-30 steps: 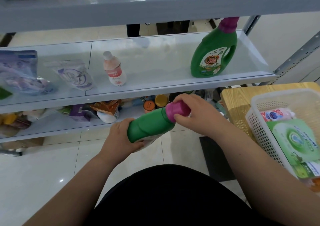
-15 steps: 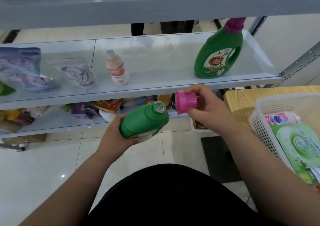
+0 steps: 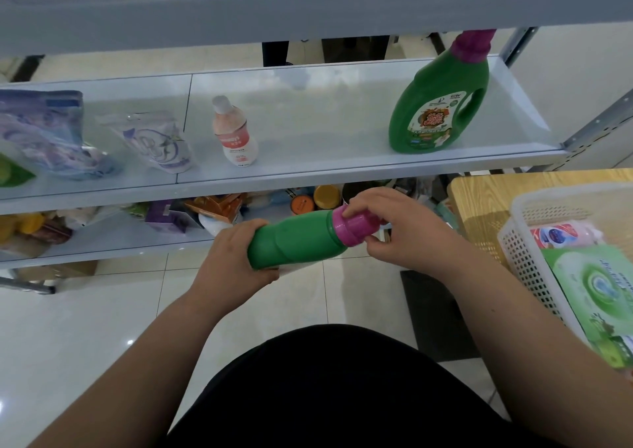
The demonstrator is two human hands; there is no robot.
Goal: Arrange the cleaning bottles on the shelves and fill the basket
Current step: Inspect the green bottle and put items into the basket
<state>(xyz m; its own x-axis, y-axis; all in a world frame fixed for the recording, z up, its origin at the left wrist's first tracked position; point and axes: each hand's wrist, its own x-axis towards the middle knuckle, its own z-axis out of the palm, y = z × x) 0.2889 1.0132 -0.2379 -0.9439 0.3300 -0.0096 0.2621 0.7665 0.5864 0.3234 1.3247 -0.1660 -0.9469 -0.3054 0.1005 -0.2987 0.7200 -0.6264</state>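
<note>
Two-handed: gripping green plastic bottle [image 3: 294,242] with left hand [image 3: 233,259], pinching round pink cap [image 3: 354,224], lately off, back on with right hand [image 3: 407,231]; likely shelf-ready.

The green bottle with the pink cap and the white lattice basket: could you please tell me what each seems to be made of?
Green bottle: likely opaque moulded plastic, smooth, with a soft sheen along its body. Pink cap: probably a harder plastic, glossy, with a moulded rim. White lattice basket: seemingly rigid plastic, matt, its walls pierced by a regular grid of small holes.
</note>
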